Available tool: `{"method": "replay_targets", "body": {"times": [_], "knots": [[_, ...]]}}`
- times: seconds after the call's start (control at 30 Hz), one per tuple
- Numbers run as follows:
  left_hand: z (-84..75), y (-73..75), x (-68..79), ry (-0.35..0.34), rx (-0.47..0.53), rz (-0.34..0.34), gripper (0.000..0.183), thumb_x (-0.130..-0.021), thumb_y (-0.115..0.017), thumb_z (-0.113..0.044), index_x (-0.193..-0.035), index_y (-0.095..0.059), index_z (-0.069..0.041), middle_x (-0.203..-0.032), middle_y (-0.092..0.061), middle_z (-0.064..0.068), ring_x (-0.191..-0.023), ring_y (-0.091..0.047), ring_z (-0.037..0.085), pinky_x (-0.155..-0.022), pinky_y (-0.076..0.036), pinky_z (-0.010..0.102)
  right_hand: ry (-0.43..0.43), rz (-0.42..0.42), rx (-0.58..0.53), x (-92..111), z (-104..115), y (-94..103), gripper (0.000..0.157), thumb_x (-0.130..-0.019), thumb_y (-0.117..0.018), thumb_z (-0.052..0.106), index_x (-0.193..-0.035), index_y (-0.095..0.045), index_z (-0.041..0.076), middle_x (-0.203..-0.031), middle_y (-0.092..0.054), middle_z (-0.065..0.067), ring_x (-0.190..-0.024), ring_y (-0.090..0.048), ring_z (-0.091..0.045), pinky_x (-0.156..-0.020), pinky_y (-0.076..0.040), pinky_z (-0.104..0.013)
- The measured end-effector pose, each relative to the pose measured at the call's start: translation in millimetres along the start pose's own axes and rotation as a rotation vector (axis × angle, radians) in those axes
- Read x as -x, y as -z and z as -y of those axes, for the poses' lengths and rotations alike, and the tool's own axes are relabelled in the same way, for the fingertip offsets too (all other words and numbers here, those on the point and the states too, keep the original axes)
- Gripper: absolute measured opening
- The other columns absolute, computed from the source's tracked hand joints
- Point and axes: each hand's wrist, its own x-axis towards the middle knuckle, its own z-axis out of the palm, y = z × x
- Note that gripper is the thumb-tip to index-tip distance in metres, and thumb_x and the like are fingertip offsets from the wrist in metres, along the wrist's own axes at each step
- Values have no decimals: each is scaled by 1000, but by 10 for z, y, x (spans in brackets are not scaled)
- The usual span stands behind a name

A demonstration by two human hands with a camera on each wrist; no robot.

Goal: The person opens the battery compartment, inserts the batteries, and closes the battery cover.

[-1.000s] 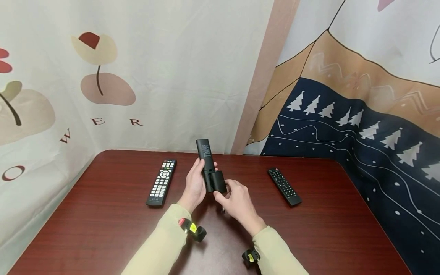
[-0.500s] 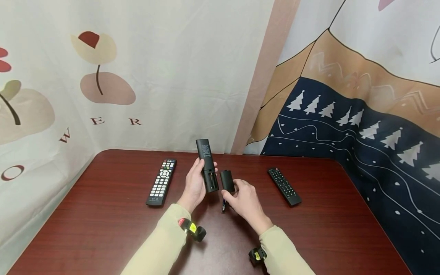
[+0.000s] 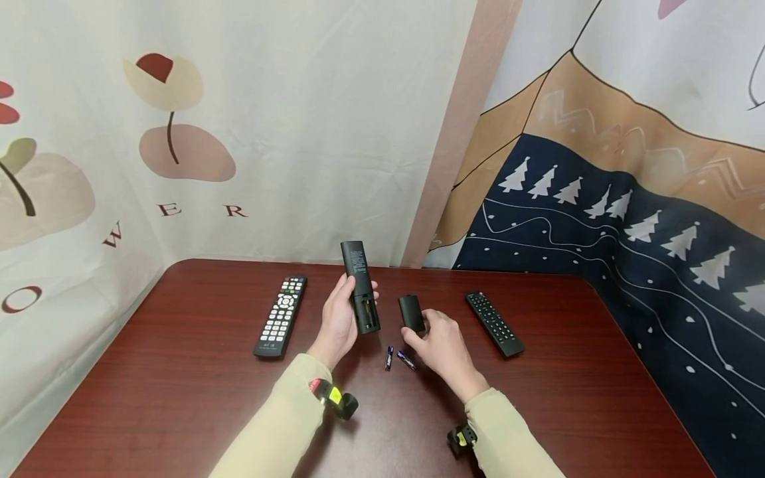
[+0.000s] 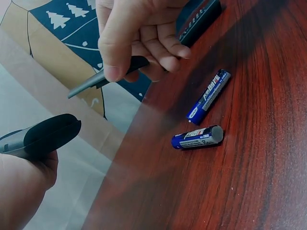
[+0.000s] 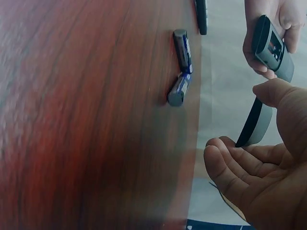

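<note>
My left hand (image 3: pixel 339 318) holds a black remote control (image 3: pixel 357 269), its back facing up and its battery compartment uncovered at the near end. To the right, my right hand (image 3: pixel 441 345) pinches the black battery cover (image 3: pixel 411 313) between thumb and fingers, apart from the remote. Two blue and black batteries lie on the table below and between the hands: one battery (image 4: pixel 208 97) is angled away from the other battery (image 4: pixel 197 137). The right wrist view shows the cover (image 5: pixel 256 123) edge-on in the fingers.
A remote with white buttons (image 3: pixel 281 318) lies on the red-brown table (image 3: pixel 197 372) at the left. Another black remote (image 3: pixel 495 325) lies to the right of my right hand. Printed curtains (image 3: pixel 311 133) hang behind the table's far edge.
My right hand has drawn the battery cover off to the right, away from the remote. Both batteries on the table now show. The left hand keeps its place.
</note>
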Motion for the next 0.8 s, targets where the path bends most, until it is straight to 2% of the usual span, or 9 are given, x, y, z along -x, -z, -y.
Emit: {"method": "replay_targets", "body": {"times": [0.13, 0.4, 0.8], "knots": [[-7, -9, -3, 8, 7, -3, 50, -114, -24, -27, -160, -29, -11, -116, -59, 6, -103, -59, 17, -108, -39, 45, -6, -3, 13, -3, -48, 19, 35, -90, -77, 26, -109, -69, -2, -85, -63, -5, -71, -59, -12, -66, -53, -31], [-12, -2, 0, 11, -7, 2, 51, -114, -24, -28, -162, -27, -12, -118, -58, 7, -104, -59, 18, -111, -36, 48, -12, -14, 64, -6, -142, 48, 35, -89, -77, 26, -105, -69, -3, -86, -63, -9, -72, -58, -16, -65, -52, -33], [-32, -11, 2, 11, -12, 3, 50, -114, -24, -28, -161, -29, -12, -119, -59, 7, -104, -59, 18, -102, -41, 37, -58, 11, 143, 27, -277, 75, 46, -89, -76, 29, -117, -68, -7, -105, -63, -18, -82, -62, -26, -74, -57, -43]]}}
